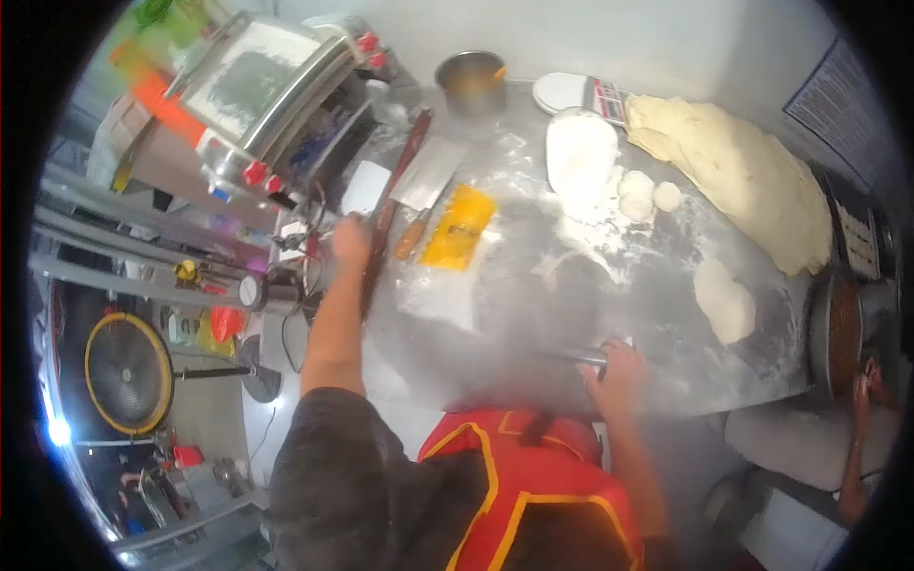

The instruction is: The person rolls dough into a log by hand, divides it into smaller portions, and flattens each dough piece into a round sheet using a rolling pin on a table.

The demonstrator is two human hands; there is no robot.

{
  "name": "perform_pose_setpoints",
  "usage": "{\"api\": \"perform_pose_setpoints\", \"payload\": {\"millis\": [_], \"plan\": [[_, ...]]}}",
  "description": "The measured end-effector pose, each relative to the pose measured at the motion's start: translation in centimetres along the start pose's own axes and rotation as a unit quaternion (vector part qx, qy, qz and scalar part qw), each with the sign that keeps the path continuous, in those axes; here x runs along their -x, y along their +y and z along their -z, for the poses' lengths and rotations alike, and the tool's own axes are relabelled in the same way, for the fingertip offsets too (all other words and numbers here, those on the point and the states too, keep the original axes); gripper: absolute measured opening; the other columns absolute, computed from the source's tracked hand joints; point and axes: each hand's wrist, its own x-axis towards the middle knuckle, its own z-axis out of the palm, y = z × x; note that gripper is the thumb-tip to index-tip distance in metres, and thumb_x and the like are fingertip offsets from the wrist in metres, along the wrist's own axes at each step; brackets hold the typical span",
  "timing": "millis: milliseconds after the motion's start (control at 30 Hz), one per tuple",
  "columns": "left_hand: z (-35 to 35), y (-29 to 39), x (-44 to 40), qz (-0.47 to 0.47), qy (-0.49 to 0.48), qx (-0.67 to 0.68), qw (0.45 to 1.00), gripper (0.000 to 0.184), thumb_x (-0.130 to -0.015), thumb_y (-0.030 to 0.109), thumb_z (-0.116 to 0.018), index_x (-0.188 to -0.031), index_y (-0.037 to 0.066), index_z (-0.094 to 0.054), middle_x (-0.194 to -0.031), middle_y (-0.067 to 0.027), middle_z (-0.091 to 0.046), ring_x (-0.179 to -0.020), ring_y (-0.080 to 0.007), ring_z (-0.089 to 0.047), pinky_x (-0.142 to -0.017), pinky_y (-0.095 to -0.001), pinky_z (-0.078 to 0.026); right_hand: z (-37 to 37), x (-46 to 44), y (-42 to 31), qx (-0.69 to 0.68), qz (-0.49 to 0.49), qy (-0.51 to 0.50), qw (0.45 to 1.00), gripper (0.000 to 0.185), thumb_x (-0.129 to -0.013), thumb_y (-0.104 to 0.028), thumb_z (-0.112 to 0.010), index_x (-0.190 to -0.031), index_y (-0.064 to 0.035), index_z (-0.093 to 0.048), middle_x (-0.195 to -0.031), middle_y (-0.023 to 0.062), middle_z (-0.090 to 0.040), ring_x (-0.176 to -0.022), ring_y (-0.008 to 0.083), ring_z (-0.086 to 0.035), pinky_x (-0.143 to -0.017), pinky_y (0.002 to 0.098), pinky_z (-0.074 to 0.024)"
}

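Observation:
My left hand [352, 243] is closed at the lower edge of a white flat dough scraper [366, 187], left of a long reddish-brown stick [392, 205]. Blur hides its exact fingers. My right hand [621, 374] grips a dark thin handle [579, 357] by the table's near edge; the tool's far end is too smeared to identify. Between the hands lie a cleaver [428, 176] with a wooden handle and a yellow packet [461, 228]. Further right are a flour pile [583, 162], small dough pieces [636, 195] and a flattened dough piece [724, 300].
A dough-rolling machine [257, 90] stands at the left. Along the back are a metal pot [472, 84], a kitchen scale [567, 93] and a large dough mass [733, 171]. Another person's hand [866, 385] is near a round pan [838, 333] at right.

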Motion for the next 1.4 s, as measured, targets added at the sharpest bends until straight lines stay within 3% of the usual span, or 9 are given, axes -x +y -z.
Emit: {"api": "perform_pose_setpoints", "payload": {"millis": [100,200,333,500,733,833,1067,1167,1400], "plan": [[1.1,-1.3,-2.1,-0.022,-0.218,-0.202,0.955,0.026,-0.084,0.026,-0.061,-0.096,0.004,-0.069,-0.108,-0.0172,-0.067,-0.099,-0.0333,-0.066,-0.080,-0.0437,-0.054,0.4,-0.2,-0.1,-0.001,-0.021,-0.029,0.999,0.052,-0.070,-0.035,-0.076,-0.110,-0.0089,-0.056,-0.119,0.0097,-0.057,-0.113,0.0310,-0.050,-0.104,0.0525,-0.0286],[3.8,4.9,-0.5,0.027,-0.043,-0.136,0.989,0.030,-0.082,0.032,-0.065,-0.090,0.003,-0.068,-0.105,-0.0169,-0.062,-0.102,-0.0332,-0.060,-0.083,-0.0455,-0.051,-0.1,-0.1,0.3,0.003,-0.005,-0.006,1.000,0.053,-0.070,-0.036,-0.076,-0.110,-0.0088,-0.056,-0.119,0.0098,-0.057,-0.113,0.0309,-0.050,-0.104,0.0526,-0.0295],[-0.5,9.2,-2.6,-0.229,0.117,0.036,0.966,0.029,-0.080,0.027,-0.069,-0.091,0.001,-0.061,-0.100,-0.0176,-0.057,-0.100,-0.0367,-0.053,-0.089,-0.0479,-0.045,-0.5,0.2,0.6,0.016,-0.001,0.003,1.000,0.054,-0.069,-0.038,-0.076,-0.111,-0.0089,-0.056,-0.120,0.0093,-0.055,-0.116,0.0302,-0.048,-0.104,0.0526,-0.0291],[-4.0,28.2,1.9,-0.348,-0.147,0.315,0.871,0.038,-0.084,0.015,-0.063,-0.120,0.004,-0.055,-0.121,-0.0193,-0.056,-0.115,-0.0365,-0.051,-0.099,-0.0427,-0.041,-0.8,0.3,0.8,0.009,-0.021,-0.010,1.000,0.051,-0.070,-0.035,-0.076,-0.110,-0.0097,-0.057,-0.122,0.0080,-0.054,-0.117,0.0291,-0.048,-0.105,0.0520,-0.0287],[-11.0,45.0,5.9,-0.504,-0.123,0.263,0.813,0.040,-0.081,0.010,-0.062,-0.120,0.007,-0.057,-0.124,-0.0183,-0.056,-0.119,-0.0349,-0.050,-0.096,-0.0421,-0.045,0.3,-1.0,0.3,0.020,-0.074,-0.094,0.993,0.047,-0.068,-0.030,-0.077,-0.106,-0.0107,-0.057,-0.119,0.0067,-0.054,-0.116,0.0278,-0.049,-0.104,0.0498,-0.0302],[-11.6,46.1,5.6,-0.544,-0.026,0.303,0.782,0.022,-0.085,0.008,-0.050,-0.105,0.008,-0.061,-0.109,-0.0158,-0.061,-0.104,-0.0354,-0.056,-0.087,-0.0446,-0.046,0.7,-1.4,0.3,0.006,-0.089,-0.128,0.988,0.047,-0.071,-0.036,-0.076,-0.105,-0.0105,-0.057,-0.117,0.0058,-0.055,-0.116,0.0265,-0.049,-0.104,0.0488,-0.0312],[-4.5,42.6,9.2,-0.287,-0.363,0.323,0.825,0.024,-0.081,0.007,-0.059,-0.104,0.003,-0.053,-0.100,-0.0196,-0.060,-0.099,-0.0392,-0.056,-0.084,-0.0454,-0.046,-0.9,-0.6,1.3,0.030,-0.100,-0.169,0.980,0.053,-0.076,-0.048,-0.070,-0.111,-0.0111,-0.057,-0.123,0.0049,-0.052,-0.121,0.0243,-0.046,-0.107,0.0481,-0.0286],[-7.0,39.2,12.3,-0.409,-0.199,0.362,0.813,0.027,-0.083,0.013,-0.061,-0.107,0.002,-0.054,-0.105,-0.0218,-0.059,-0.103,-0.0397,-0.054,-0.086,-0.0470,-0.045,0.0,-0.9,0.9,0.033,-0.094,-0.165,0.981,0.053,-0.075,-0.047,-0.071,-0.112,-0.0113,-0.057,-0.125,0.0050,-0.051,-0.122,0.0248,-0.045,-0.109,0.0484,-0.0272],[-8.1,33.3,19.2,-0.560,-0.173,0.305,0.751,0.040,-0.088,0.015,-0.057,-0.125,0.000,-0.052,-0.131,-0.0193,-0.051,-0.126,-0.0370,-0.045,-0.106,-0.0455,-0.035,-1.5,0.2,1.7,0.020,-0.064,-0.093,0.993,0.052,-0.072,-0.038,-0.074,-0.111,-0.0089,-0.057,-0.122,0.0065,-0.053,-0.122,0.0266,-0.045,-0.109,0.0493,-0.0263]]}}
